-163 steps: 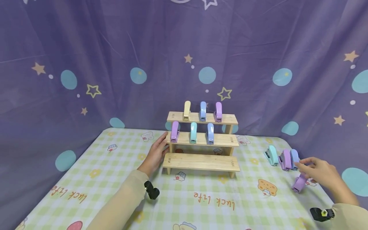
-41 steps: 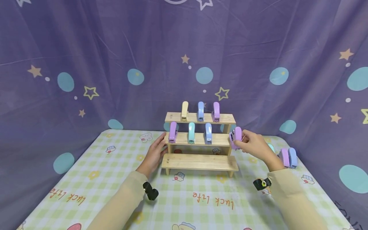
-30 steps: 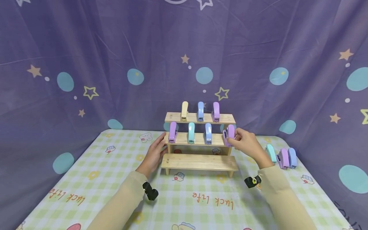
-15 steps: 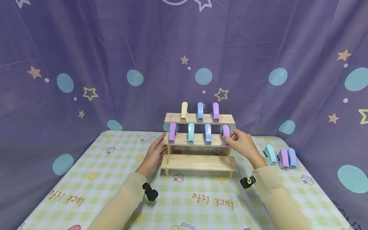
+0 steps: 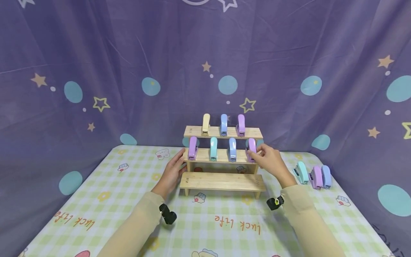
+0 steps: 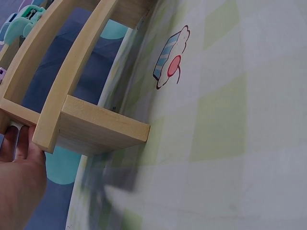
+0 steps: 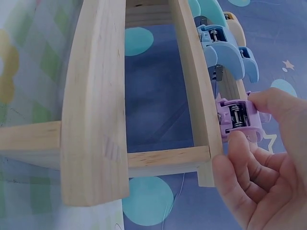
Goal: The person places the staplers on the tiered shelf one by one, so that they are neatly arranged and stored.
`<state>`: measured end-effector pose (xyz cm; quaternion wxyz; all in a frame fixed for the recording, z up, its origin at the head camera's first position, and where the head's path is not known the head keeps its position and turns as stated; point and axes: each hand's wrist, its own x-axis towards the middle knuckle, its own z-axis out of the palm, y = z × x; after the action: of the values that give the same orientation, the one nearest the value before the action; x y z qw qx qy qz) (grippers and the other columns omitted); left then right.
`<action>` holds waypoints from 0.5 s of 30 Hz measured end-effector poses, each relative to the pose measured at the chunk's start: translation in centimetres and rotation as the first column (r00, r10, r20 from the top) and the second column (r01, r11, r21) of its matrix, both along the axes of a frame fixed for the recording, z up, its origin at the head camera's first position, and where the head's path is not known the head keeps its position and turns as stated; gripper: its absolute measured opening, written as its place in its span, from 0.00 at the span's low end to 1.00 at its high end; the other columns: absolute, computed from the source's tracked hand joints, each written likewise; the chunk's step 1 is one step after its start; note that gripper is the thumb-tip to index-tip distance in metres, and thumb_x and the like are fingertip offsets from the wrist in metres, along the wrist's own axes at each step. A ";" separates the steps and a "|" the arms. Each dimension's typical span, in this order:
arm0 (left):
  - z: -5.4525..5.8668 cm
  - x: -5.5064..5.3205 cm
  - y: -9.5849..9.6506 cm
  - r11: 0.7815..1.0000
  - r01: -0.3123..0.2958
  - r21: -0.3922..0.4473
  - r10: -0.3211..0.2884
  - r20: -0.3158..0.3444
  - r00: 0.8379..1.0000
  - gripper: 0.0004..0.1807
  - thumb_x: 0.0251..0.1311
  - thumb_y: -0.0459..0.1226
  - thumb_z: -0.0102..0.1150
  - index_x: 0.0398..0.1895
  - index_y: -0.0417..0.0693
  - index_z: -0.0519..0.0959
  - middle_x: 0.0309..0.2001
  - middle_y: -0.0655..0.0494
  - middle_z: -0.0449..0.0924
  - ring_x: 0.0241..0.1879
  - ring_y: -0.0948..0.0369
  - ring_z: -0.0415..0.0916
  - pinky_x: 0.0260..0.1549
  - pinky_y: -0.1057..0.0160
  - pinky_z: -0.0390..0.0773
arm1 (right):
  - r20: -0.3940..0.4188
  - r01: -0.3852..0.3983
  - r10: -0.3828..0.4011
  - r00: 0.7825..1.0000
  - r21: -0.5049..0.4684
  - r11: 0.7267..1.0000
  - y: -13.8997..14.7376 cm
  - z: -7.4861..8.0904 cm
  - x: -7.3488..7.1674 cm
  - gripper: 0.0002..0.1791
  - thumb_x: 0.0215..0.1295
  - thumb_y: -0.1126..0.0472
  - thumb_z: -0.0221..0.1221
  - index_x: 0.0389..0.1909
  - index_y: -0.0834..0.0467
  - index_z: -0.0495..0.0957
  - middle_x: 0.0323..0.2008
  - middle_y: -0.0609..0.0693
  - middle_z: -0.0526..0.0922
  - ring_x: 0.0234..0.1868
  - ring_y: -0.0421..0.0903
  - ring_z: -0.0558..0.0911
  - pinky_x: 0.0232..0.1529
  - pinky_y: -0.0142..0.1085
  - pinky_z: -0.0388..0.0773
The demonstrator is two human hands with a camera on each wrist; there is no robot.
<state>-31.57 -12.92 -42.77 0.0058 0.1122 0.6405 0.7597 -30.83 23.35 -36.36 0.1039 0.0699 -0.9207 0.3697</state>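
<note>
A three-tier wooden display stand (image 5: 223,181) stands on the table. My right hand (image 5: 271,162) pinches a purple stapler (image 5: 252,149) upright at the right end of the middle shelf. The right wrist view shows the thumb and a finger on either side of this stapler (image 7: 238,116). Left of it on that shelf are a blue stapler (image 5: 232,150), a teal stapler (image 5: 213,149) and another purple stapler (image 5: 193,148). My left hand (image 5: 171,173) rests against the stand's left end; in the left wrist view its fingers (image 6: 21,146) touch the wood.
The top shelf holds a yellow stapler (image 5: 206,125), a blue stapler (image 5: 223,125) and a purple stapler (image 5: 241,125). On the checked tablecloth (image 5: 128,200) at right stand a teal stapler (image 5: 302,173), a purple stapler (image 5: 316,177) and a blue stapler (image 5: 326,176). A purple curtain (image 5: 112,53) hangs behind.
My right hand has brought the purple stapler from the table's right side leftward onto the middle shelf, turning it to face forward like its neighbours. The left hand has stayed at the stand.
</note>
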 end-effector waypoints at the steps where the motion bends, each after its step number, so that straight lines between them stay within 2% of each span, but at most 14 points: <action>1: 0.0 0.0 0.0 1.000 0.000 -0.006 0.000 -0.002 1.000 0.29 0.81 0.39 0.38 0.81 0.47 0.51 0.79 0.47 0.48 0.74 0.46 0.54 0.73 0.50 0.58 | 0.006 -0.002 0.002 1.000 0.001 1.000 0.0 0.0 0.0 0.23 0.67 0.40 0.62 0.38 0.57 0.75 0.22 0.49 0.81 0.21 0.47 0.81 0.24 0.38 0.76; 6: 0.0 0.0 -0.1 1.000 -0.006 -0.010 0.006 -0.003 1.000 0.28 0.81 0.39 0.38 0.81 0.48 0.51 0.79 0.49 0.48 0.74 0.50 0.53 0.73 0.51 0.59 | 0.027 -0.011 0.011 1.000 0.013 1.000 0.1 0.2 0.0 0.25 0.67 0.38 0.61 0.40 0.57 0.76 0.23 0.50 0.82 0.22 0.47 0.81 0.23 0.38 0.75; 11: 0.1 0.1 -0.1 1.000 -0.003 -0.019 0.003 -0.007 1.000 0.29 0.81 0.39 0.38 0.81 0.46 0.51 0.79 0.46 0.48 0.74 0.47 0.54 0.72 0.51 0.59 | 0.039 -0.018 0.017 0.999 0.027 0.999 0.6 0.3 0.3 0.30 0.67 0.33 0.58 0.45 0.58 0.78 0.26 0.51 0.82 0.23 0.49 0.81 0.24 0.40 0.77; 15: 0.1 0.3 -0.1 1.000 0.003 -0.017 -0.003 -0.005 1.000 0.29 0.81 0.39 0.38 0.81 0.48 0.51 0.79 0.49 0.48 0.74 0.48 0.53 0.73 0.50 0.59 | 0.039 -0.016 0.014 0.999 0.034 0.999 1.4 0.2 0.7 0.34 0.68 0.30 0.54 0.49 0.58 0.78 0.28 0.54 0.83 0.24 0.50 0.81 0.25 0.41 0.78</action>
<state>-31.31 -12.99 -42.65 0.0063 0.1149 0.6467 0.7540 -30.17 24.75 -36.15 0.0823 0.0715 -0.9281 0.3560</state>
